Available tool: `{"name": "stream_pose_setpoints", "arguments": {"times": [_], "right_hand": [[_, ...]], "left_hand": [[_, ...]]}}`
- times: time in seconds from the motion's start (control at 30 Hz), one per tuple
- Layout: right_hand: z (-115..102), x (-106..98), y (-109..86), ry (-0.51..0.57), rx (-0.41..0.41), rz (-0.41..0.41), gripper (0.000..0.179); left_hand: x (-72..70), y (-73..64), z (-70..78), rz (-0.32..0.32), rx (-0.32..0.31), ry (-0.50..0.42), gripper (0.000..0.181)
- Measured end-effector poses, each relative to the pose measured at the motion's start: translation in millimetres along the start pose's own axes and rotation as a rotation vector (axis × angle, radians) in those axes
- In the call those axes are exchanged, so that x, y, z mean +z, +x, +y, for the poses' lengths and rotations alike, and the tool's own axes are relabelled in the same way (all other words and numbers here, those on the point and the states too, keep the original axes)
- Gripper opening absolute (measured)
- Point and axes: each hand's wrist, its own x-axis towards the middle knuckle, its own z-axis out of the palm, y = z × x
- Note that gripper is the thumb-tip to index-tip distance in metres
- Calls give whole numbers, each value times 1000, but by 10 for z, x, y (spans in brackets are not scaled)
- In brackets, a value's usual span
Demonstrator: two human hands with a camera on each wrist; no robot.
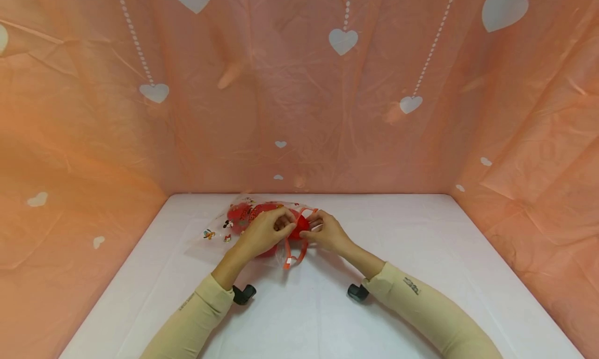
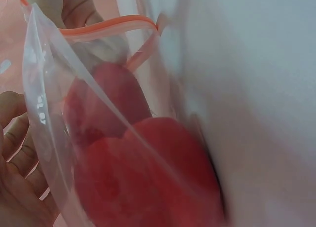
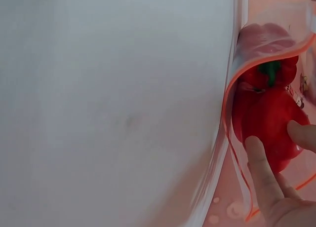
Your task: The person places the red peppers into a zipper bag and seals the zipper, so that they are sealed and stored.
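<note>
A clear plastic zip bag (image 1: pixel 201 248) with cartoon prints and an orange-edged mouth lies toward the back of the table, left of centre. Red bell peppers (image 2: pixel 148 182) show through its film, one with a green stem (image 3: pixel 270 71). My left hand (image 1: pixel 268 233) holds the bag by its mouth, fingers curled at the orange edge. At that opening my right hand (image 1: pixel 328 235) grips a red bell pepper (image 3: pixel 271 123), thumb and fingers on either side of it. In the right wrist view this pepper sits inside the orange rim, against the stemmed one.
The white table (image 1: pixel 318 317) runs back to an orange curtain (image 1: pixel 309 114) with white hearts, which also hangs along both sides. Black wrist cameras (image 1: pixel 244 295) stick out inward from both sleeves, low over the table.
</note>
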Motion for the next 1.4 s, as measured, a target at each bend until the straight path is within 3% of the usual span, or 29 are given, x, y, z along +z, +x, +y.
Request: {"name": "stream_pose_setpoints", "arguments": {"times": [0.27, 0.63, 0.87, 1.17, 1.3, 1.4], "right_hand": [[-14, 44, 19, 69, -31, -42, 36], [-12, 61, -2, 105, 37, -30, 39], [12, 63, 12, 163, 46, -115, 45], [53, 1, -41, 35, 63, -201, 58], [61, -34, -81, 10, 30, -211, 51], [54, -49, -125, 63, 27, -224, 43]], "left_hand": [[7, 4, 13, 5, 8, 2, 6], [12, -8, 12, -2, -2, -7, 5], [9, -11, 14, 6, 2, 8, 6], [44, 4, 4, -29, -13, 36, 8], [28, -10, 11, -42, -38, 34, 8], [4, -22, 23, -41, -54, 37, 9]]}}
